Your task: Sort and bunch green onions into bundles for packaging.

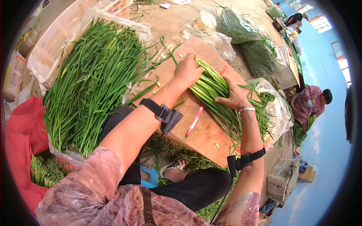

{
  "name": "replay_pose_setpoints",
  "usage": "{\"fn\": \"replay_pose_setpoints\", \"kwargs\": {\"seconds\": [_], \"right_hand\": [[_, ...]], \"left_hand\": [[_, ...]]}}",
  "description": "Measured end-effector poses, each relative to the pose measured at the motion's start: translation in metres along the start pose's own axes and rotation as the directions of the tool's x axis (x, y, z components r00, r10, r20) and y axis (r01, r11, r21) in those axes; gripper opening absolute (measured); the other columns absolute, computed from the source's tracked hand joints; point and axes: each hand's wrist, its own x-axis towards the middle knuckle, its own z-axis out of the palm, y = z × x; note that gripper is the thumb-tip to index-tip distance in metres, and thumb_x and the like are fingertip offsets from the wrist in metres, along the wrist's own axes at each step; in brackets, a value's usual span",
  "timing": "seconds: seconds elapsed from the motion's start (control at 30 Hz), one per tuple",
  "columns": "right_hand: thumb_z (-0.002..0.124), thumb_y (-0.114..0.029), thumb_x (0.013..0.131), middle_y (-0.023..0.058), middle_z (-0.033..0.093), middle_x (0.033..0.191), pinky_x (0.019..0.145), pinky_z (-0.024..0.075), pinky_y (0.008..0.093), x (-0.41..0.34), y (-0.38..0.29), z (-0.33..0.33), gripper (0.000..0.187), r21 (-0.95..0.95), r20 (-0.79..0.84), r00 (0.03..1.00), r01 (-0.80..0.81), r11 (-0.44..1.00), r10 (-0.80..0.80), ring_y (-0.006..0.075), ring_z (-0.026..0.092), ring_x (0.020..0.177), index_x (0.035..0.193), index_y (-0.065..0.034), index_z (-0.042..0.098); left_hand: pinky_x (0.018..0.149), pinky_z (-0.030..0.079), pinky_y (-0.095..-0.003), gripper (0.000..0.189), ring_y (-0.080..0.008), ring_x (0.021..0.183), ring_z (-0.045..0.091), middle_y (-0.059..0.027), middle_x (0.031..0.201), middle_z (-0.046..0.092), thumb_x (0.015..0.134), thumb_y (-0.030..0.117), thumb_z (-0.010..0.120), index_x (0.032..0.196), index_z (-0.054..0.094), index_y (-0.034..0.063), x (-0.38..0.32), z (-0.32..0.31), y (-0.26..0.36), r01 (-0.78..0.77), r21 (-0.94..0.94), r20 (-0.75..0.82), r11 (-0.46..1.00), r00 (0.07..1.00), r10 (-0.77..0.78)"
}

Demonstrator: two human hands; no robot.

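A bundle of flat-leaved green chives (210, 84) lies across a wooden board (169, 124) in front of me, its pale stem ends pointing up and left. My left hand (187, 70) is curled over those ends, hiding part of them and its own fingertips. Around the middle of the bundle closes my right hand (234, 94), thumb on top and fingers on the far side. One red-and-white printed strip (195, 121) rests on the board near the bundle. Another red strip (223, 70) shows beside the stems' far side.
To the left, a large heap of chives (99, 76) sits on plastic by a white crate (59, 42). Beyond the board stand filled plastic bags (237, 26). A blue stool (149, 177) is below me. A person (306, 101) works at the right.
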Motion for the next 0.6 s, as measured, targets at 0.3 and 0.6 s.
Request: {"fn": "replay_pose_setpoints", "kwargs": {"seconds": [0.3,0.6], "right_hand": [[0.07,-0.062,0.058,0.0271,0.053,0.109,0.088,0.0405,0.0458,-0.004,0.0,-0.002,0.098,-0.05,-0.004,1.0,-0.028,0.998,0.028,0.0418,0.051,0.105,0.132,-0.0089,0.035],[0.07,-0.062,0.057,0.0266,0.052,0.112,0.089,0.0402,0.0464,-0.006,-0.003,-0.003,0.099,-0.074,-0.003,0.999,-0.046,0.996,0.046,0.0412,0.05,0.107,0.133,-0.0096,0.033]], "left_hand": [[0.069,0.05,-0.0329,0.055,-0.0231,0.072,0.064,-0.0113,0.076,0.064,0.064,0.025,0.078,0.103,0.051,-0.0026,0.002,0.025,0.009,0.017,0.057,-0.093,0.998,0.996,-0.012],[0.051,0.046,-0.0239,0.022,-0.0115,0.057,0.055,-0.0041,0.069,0.056,0.068,-0.003,0.066,0.087,0.055,-0.0001,0.014,0.03,-0.016,-0.025,-0.432,0.067,0.901,0.996,0.059]]}}
